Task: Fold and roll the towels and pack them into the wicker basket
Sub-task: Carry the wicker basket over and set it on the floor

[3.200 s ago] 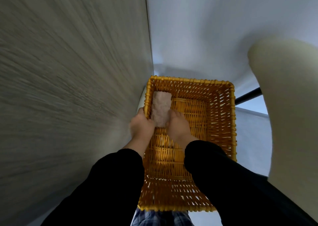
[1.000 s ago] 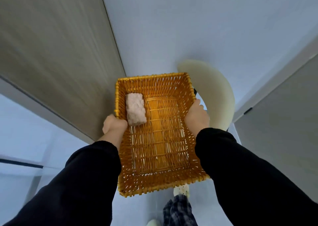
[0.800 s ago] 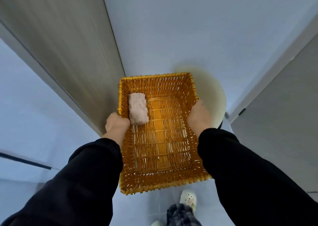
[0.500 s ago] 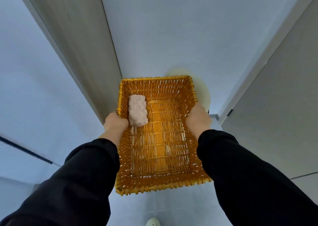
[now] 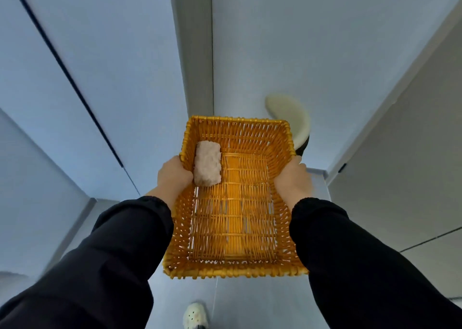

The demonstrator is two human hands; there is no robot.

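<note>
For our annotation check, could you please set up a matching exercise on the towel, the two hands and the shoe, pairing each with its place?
1 rolled towel
2 left hand
3 right hand
4 white clog

A grips the wicker basket by its right rim
B on the floor, below the basket
C inside the basket, along its left wall
D grips the basket's left rim

Pairs: 1-C, 2-D, 3-A, 4-B

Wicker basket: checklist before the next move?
1. Left hand grips the wicker basket at its left rim: ok.
2. Right hand grips the right rim: ok.
3. Rolled towel inside, along the left wall at the far end: ok.
4. Room for more towels, rest of the bottom bare: ok.
5. Set-down spot: cannot tell, none in view.
6. Cream stool beyond the far right corner, clearance: cannot tell.
</note>
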